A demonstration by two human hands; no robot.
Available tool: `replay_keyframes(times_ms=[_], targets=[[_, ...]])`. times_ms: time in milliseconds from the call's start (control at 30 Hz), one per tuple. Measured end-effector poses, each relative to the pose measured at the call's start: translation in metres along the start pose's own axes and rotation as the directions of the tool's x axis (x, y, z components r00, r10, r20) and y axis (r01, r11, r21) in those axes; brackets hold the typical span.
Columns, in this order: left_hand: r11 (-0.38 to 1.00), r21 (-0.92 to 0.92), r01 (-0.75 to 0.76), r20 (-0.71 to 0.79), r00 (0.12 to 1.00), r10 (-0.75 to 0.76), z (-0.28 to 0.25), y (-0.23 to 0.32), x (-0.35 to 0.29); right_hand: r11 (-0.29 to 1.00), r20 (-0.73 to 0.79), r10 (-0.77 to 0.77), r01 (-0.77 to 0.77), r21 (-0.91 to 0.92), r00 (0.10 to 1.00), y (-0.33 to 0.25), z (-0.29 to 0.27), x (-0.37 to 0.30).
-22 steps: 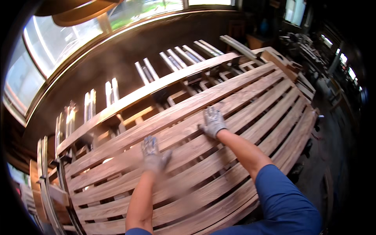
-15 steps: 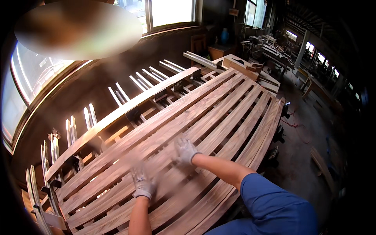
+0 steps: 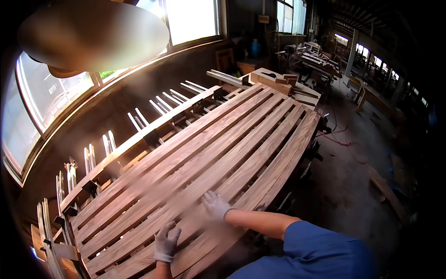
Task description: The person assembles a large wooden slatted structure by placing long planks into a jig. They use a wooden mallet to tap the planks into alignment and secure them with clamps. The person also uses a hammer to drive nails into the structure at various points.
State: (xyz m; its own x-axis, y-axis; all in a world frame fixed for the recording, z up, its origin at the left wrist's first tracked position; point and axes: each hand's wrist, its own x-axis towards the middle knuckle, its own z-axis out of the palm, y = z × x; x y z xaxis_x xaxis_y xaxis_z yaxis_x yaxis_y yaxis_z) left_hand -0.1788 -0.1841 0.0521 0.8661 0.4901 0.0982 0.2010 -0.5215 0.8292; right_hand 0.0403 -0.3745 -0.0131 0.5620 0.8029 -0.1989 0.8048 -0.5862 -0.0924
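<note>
A blue sleeve (image 3: pixel 320 242) covers the right upper arm, close to the viewer. The left hand (image 3: pixel 166 242), in a pale glove, is over the nearer boards, fingers partly bent and thumb apart, gripping nothing visible; whether it touches the wood cannot be told. The right hand (image 3: pixel 215 204), also gloved, is a little farther up, its fingers slightly apart and palm down over the wood; contact is unclear here too.

Beneath both hands the long boards (image 3: pixel 285 160) lie side by side, running from lower left to upper right, with dark gaps between many of them. Their surface is reddish brown with streaky grain, blurred near the hands. Beyond their far edge runs a pale beam (image 3: pixel 153 131), with pairs of metal bars jutting out past it toward the wall. A wooden block (image 3: pixel 274 84) sits by the boards' upper right end.

To the right, a red cord (image 3: pixel 346 143) and a loose plank (image 3: pixel 385 190) lie on the grey floor (image 3: pixel 344 186). Farther back are a blue container (image 3: pixel 255 48), a cluttered bench (image 3: pixel 318 60) and a pillar (image 3: pixel 351 53) in the dim room. Daylight pours through a window (image 3: pixel 193 21).
</note>
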Motion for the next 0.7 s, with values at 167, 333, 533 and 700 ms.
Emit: replay_keyframes(times_ms=[167, 333, 533, 700], targets=[[0.977, -0.192, 0.093, -0.183, 0.975, -0.129, 0.022, 0.036, -0.105, 1.000, -0.014, -0.025, 0.025, 0.013, 1.000, 0.000, -0.015, -0.016], [0.973, 0.138, 0.185, -0.149, 0.975, -0.164, 0.046, 0.087, -0.195, 0.999, 0.013, -0.013, 0.014, -0.039, 1.000, -0.001, -0.032, -0.026], [0.971, -0.057, 0.231, -0.265, 0.935, -0.238, 0.062, 0.110, -0.244, 0.995, 0.069, 0.005, 0.002, -0.100, 0.998, -0.005, -0.032, -0.005], [0.982, 0.012, 0.189, -0.380, 0.909, -0.170, 0.033, 0.120, -0.289, 0.999, 0.089, 0.012, -0.009, -0.033, 0.996, -0.031, -0.066, -0.037]])
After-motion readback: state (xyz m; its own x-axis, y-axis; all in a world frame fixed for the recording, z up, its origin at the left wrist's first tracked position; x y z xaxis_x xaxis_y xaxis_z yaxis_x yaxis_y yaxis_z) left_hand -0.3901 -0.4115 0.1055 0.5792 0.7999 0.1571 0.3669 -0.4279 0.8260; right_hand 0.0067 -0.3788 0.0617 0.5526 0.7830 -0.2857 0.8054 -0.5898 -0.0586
